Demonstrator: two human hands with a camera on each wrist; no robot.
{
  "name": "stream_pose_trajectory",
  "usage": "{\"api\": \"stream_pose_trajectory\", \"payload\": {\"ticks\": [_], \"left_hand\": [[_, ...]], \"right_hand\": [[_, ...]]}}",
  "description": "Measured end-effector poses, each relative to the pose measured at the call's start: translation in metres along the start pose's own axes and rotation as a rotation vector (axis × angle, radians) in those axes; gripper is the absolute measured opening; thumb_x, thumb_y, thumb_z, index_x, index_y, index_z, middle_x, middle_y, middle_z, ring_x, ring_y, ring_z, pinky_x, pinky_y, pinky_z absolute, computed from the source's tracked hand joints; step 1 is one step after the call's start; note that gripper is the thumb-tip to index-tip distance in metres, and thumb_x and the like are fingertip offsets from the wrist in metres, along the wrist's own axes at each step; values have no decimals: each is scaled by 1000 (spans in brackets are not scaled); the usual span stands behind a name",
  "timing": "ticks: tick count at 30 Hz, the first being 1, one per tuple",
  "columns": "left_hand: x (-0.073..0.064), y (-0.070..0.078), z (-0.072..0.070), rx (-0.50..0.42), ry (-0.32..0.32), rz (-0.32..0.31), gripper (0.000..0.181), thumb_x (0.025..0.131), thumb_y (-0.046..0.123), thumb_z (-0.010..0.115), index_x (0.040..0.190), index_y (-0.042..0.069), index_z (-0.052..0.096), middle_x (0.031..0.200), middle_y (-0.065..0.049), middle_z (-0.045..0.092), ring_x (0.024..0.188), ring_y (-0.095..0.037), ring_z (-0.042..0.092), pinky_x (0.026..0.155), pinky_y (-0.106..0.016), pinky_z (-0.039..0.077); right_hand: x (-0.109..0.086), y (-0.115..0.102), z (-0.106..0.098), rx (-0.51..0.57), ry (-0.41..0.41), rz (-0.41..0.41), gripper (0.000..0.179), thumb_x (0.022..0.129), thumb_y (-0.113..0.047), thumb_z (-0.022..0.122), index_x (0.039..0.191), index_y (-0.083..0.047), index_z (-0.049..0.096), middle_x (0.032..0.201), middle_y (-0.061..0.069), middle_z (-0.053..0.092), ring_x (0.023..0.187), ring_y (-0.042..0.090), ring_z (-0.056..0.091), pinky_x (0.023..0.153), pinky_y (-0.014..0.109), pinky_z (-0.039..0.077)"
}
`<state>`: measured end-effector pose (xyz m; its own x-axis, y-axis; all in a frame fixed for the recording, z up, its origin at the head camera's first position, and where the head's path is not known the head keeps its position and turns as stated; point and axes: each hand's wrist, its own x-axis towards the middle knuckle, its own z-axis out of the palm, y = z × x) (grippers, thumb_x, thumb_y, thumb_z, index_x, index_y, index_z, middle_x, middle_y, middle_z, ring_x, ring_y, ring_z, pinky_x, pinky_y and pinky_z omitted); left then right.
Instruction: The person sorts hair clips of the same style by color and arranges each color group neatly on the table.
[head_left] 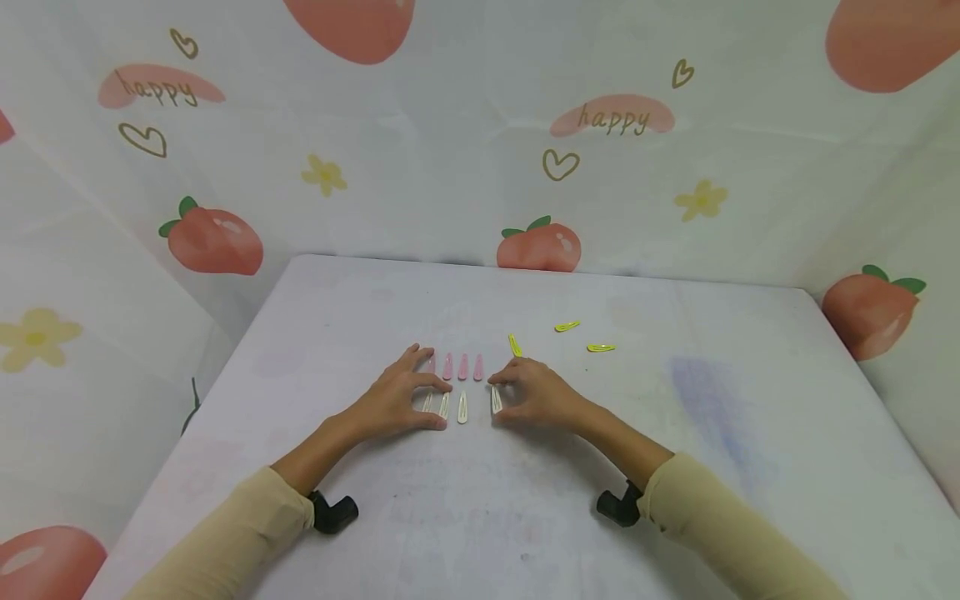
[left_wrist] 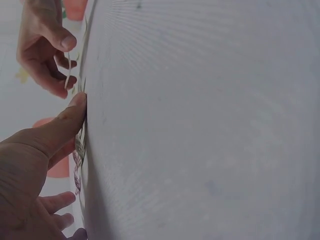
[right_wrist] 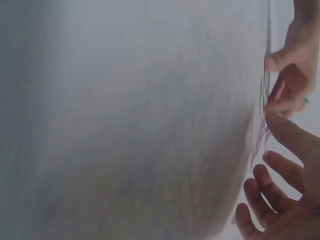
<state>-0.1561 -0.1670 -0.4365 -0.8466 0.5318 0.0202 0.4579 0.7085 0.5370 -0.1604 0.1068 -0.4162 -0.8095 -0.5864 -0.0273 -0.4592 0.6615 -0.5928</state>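
Observation:
My right hand (head_left: 542, 395) pinches a white snap hair clip (head_left: 497, 400) lengthwise between thumb and fingers. In the left wrist view that clip (left_wrist: 68, 72) is held off the table. The left hand (head_left: 393, 398) has its thumb and index finger at the two ends of another white hair clip (head_left: 444, 407) lying on the table. A third white clip (head_left: 462, 407) lies between the hands, and one more is partly hidden behind the left fingers. Above them runs a row of several pink hair clips (head_left: 462, 367), the leftmost under the left fingertips.
Three yellow hair clips lie scattered beyond the right hand: one near its knuckles (head_left: 514, 344), one farther back (head_left: 567, 326) and one to the right (head_left: 601, 348). The white table (head_left: 480, 525) meets a printed cloth backdrop (head_left: 420, 183) at its far edge.

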Motion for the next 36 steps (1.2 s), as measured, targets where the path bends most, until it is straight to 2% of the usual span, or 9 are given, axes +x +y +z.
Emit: {"api": "stream_pose_trajectory", "payload": {"ticks": [3, 9, 15, 24, 30, 36], "left_hand": [[0, 1, 0, 0, -2, 1, 52, 71, 45, 88, 113, 18, 76, 154, -21, 37, 148, -45, 15, 111, -66, 22], [0, 0, 0, 3, -4, 0, 53, 71, 46, 87, 113, 18, 76, 154, -21, 36, 148, -45, 15, 111, -67, 23], [0, -2, 1, -4, 2, 6, 52, 71, 46, 87, 113, 18, 76, 154, -21, 36, 148, -44, 15, 111, -67, 22], [0, 0, 1, -5, 5, 4, 51, 71, 45, 88, 112, 18, 76, 155, -20, 36, 149, -44, 15, 111, -67, 23], [0, -2, 2, 7, -5, -14, 51, 71, 46, 87, 113, 19, 76, 155, -20, 36, 149, -44, 14, 112, -66, 22], [0, -1, 1, -5, 7, -1, 52, 70, 45, 88, 112, 18, 76, 154, -21, 36, 148, -44, 15, 111, -67, 21]], "right_hand": [[3, -5, 7, 9, -5, 16, 50, 76, -26, 88, 120, -8, 72, 99, -1, 62, 92, 15, 53, 80, 31, 46], [7, -13, 14, 14, -33, 94, 52, 77, -30, 87, 124, -14, 71, 94, -5, 59, 88, 13, 51, 75, 28, 46], [11, -15, 17, -47, -52, 92, 53, 76, -32, 88, 123, -14, 72, 90, -6, 57, 85, 13, 51, 73, 27, 45], [10, -15, 15, -42, -57, 106, 56, 76, -32, 88, 126, -15, 69, 93, -7, 58, 86, 12, 51, 74, 28, 45], [4, -11, 2, -17, -52, 128, 57, 75, -34, 88, 126, -14, 70, 95, -7, 62, 86, 12, 53, 74, 29, 46], [-11, 15, -23, -44, 36, 225, 52, 78, -33, 85, 122, -10, 71, 96, -2, 64, 88, 15, 56, 75, 31, 47]]}}
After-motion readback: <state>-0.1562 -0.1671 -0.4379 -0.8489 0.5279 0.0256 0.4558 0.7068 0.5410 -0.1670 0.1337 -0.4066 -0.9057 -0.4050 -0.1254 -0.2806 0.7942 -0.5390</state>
